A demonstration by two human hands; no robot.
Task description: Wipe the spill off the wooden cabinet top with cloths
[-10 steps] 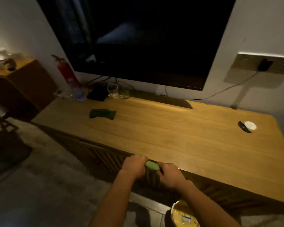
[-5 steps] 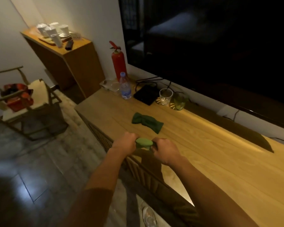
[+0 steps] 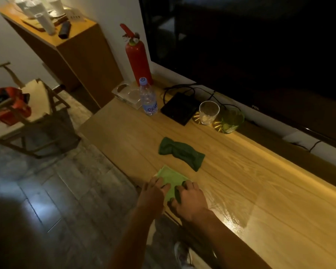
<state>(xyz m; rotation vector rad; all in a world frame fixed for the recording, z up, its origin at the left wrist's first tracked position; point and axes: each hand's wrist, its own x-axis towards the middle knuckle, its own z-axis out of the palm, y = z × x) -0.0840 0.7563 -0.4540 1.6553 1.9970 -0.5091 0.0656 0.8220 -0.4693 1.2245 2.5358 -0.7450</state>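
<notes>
A light green cloth (image 3: 170, 176) lies spread flat on the wooden cabinet top (image 3: 241, 181) near its front edge. My left hand (image 3: 153, 193) rests on the cloth's near left side, fingers pressing down on it. My right hand (image 3: 188, 199) presses on its near right side, fingers curled into the fabric. A dark green cloth (image 3: 180, 152), bunched in the middle, lies just beyond, untouched. The wood to the right of my hands shines with a wet-looking sheen (image 3: 231, 191).
At the back of the top stand a water bottle (image 3: 148, 98), a black box (image 3: 179, 108) with cables, a clear glass (image 3: 209, 112) and a green glass (image 3: 232, 119). A TV (image 3: 260, 45) hangs above. A red extinguisher (image 3: 137, 55), side cabinet (image 3: 76, 51) and chair (image 3: 27, 105) stand left.
The light green cloth was rolled up and held between both hands off the front edge. It now lies unfolded on the cabinet top under both hands. My view has shifted left and closer.
</notes>
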